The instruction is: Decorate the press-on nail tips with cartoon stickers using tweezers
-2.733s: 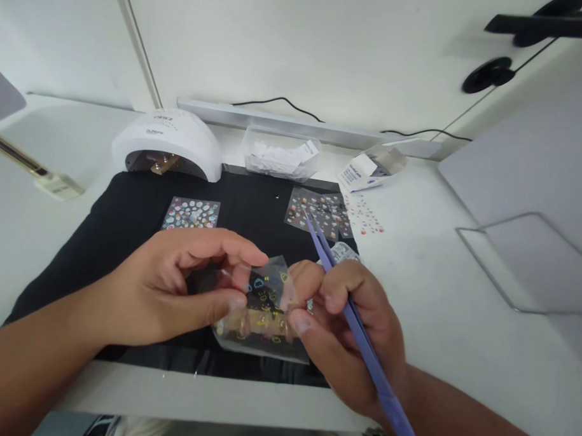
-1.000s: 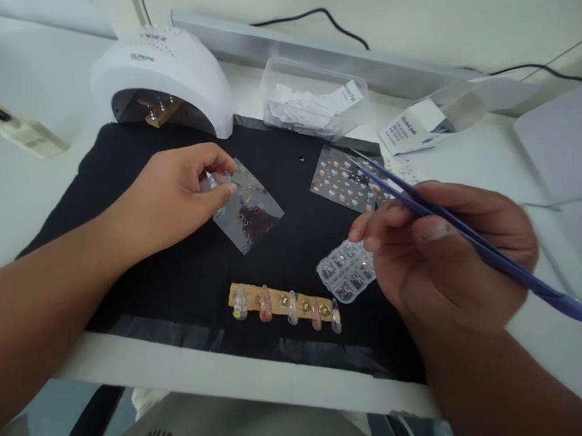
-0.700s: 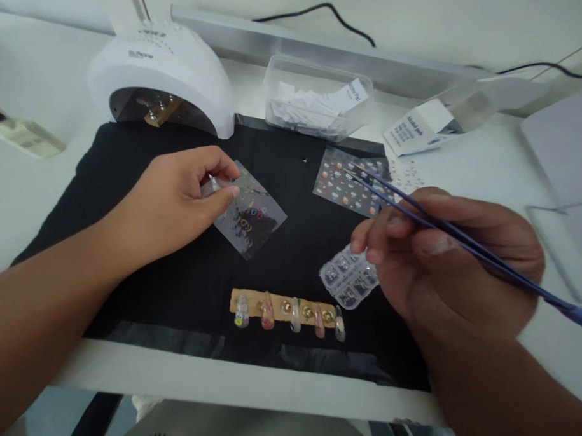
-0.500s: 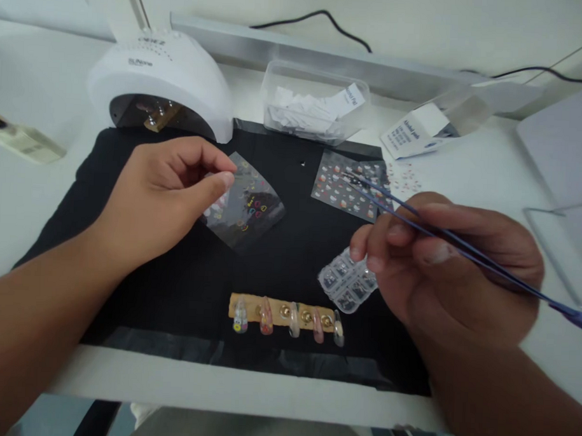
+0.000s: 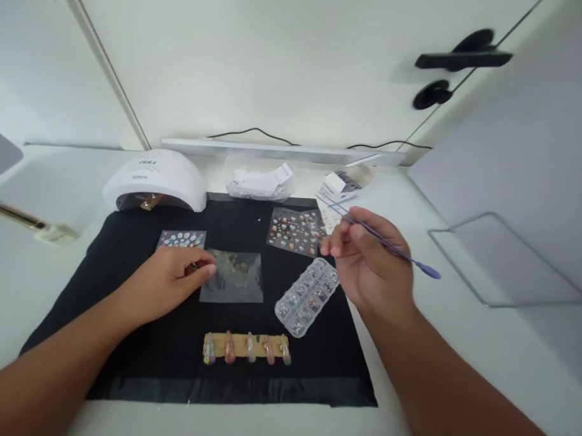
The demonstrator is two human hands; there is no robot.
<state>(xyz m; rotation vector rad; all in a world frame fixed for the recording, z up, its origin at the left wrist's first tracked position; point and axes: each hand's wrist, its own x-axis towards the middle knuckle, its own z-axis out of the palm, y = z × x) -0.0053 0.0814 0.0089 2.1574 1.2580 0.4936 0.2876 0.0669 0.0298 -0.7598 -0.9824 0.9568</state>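
Observation:
My left hand (image 5: 181,281) has thumb and finger pinched at the left edge of a see-through sticker sheet (image 5: 243,287) over the black mat. My right hand (image 5: 378,259) grips blue tweezers (image 5: 388,243), their tips pointing up and left beyond the mat's right side. Below my left hand's level, several decorated false nails (image 5: 230,348) sit side by side on a tan holder strip (image 5: 240,345). Between the hands, nearer the right one, lies a clear compartment box (image 5: 307,297) of small bits. A patterned sticker sheet (image 5: 295,231) lies behind it.
A white nail lamp (image 5: 156,175) stands at the back left, with a bottle (image 5: 56,234) left of it. Behind the black mat (image 5: 171,366) are a clear tub (image 5: 258,184) of white packets and an opened box (image 5: 340,181). A metal frame (image 5: 488,305) is at right.
The view has tilted up and drawn back, showing more wall and a door handle. The sheet at my left hand now lies turned straighter. The tweezers stay in my right hand, farther from the patterned sheet.

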